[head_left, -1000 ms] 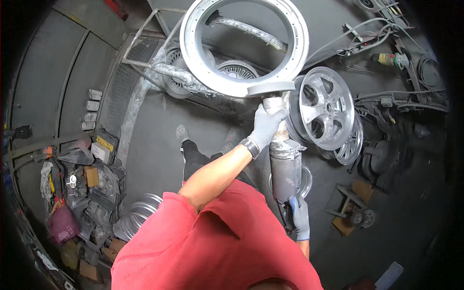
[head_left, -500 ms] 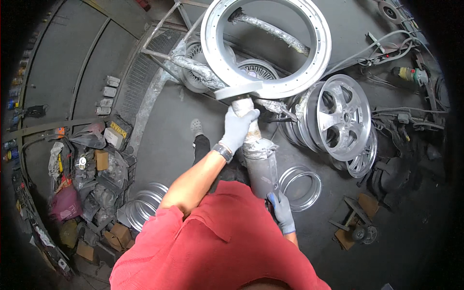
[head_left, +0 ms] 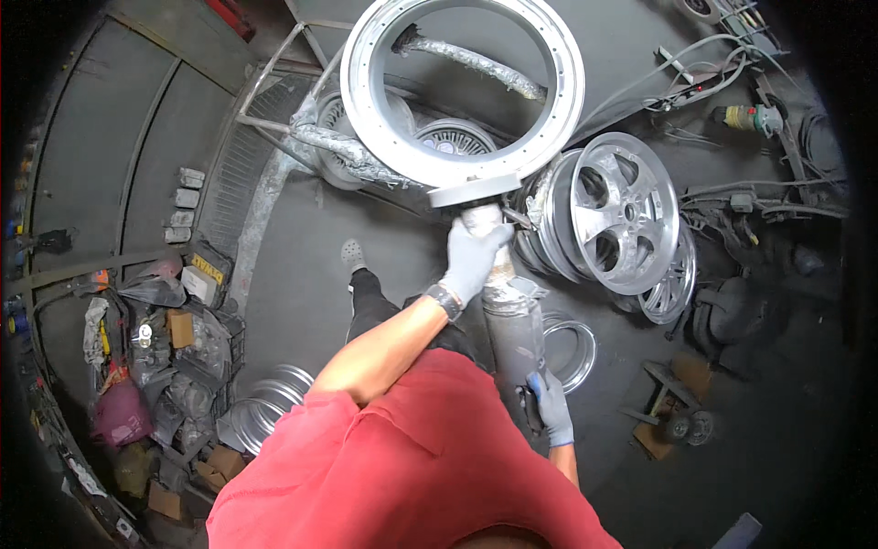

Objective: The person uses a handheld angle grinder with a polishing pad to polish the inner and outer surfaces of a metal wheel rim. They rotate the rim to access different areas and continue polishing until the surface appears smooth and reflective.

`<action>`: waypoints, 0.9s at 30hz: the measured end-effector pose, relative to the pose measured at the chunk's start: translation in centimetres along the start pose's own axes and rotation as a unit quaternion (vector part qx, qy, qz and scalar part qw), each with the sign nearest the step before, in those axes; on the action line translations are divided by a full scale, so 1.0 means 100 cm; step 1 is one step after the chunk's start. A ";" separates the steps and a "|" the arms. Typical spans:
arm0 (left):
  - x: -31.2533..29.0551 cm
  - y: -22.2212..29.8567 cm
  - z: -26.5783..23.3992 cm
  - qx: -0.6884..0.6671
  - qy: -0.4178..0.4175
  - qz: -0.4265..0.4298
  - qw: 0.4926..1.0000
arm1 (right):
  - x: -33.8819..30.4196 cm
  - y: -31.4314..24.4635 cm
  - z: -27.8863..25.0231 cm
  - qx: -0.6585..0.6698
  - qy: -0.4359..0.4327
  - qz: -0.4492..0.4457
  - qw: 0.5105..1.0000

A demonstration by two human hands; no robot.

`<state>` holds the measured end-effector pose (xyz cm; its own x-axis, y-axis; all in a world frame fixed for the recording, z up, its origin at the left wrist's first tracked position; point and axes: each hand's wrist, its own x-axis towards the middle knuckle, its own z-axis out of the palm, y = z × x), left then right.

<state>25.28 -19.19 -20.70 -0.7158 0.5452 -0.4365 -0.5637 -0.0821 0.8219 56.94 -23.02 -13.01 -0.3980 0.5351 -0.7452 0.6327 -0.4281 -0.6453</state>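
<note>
A long, dust-covered hand-held grinder [head_left: 514, 334] slants in front of my body. My left hand [head_left: 476, 252], in a grey glove, is wrapped around its wrapped neck just behind the wheel. At the rear end, my right hand [head_left: 551, 409], in a grey and blue glove, grips the black handle. The grinder's flat, pale round wheel [head_left: 474, 191] is at the near lower edge of a large silver rim ring [head_left: 569, 91]; I cannot tell whether they touch. The ring leans upright on a stand with wrapped bars [head_left: 352, 151].
Multi-spoke wheels [head_left: 455, 135] sit behind the ring. A five-spoke wheel [head_left: 631, 212] leans at the right, hoses beyond it. Rim rings [head_left: 265, 403] lie at lower left, another ring [head_left: 585, 357] beside the grinder. Boxes and bags [head_left: 123, 412] crowd the left; a small wooden stand [head_left: 672, 403] is at right.
The view has shifted, so the wheels and ring appear farther left. The grinder's wheel has moved right along the ring's lower edge. Both hands keep their hold.
</note>
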 end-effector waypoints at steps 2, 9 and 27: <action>0.002 -0.003 0.024 -0.002 -0.031 -0.032 0.999 | -0.012 -0.018 -0.011 -0.021 0.022 -0.013 0.999; 0.002 0.028 0.055 -0.002 -0.032 -0.041 0.999 | -0.032 -0.032 -0.018 -0.031 0.060 -0.007 0.998; 0.022 0.046 -0.034 -0.017 0.061 -0.069 0.996 | -0.043 -0.076 0.037 -0.008 -0.010 0.022 1.000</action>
<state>19.70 -21.22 -19.15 -0.6738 0.4474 -0.5881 -0.6727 -0.0419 0.7388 51.42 -24.74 -5.50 -0.3830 0.5009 -0.7762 0.6598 -0.4397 -0.6094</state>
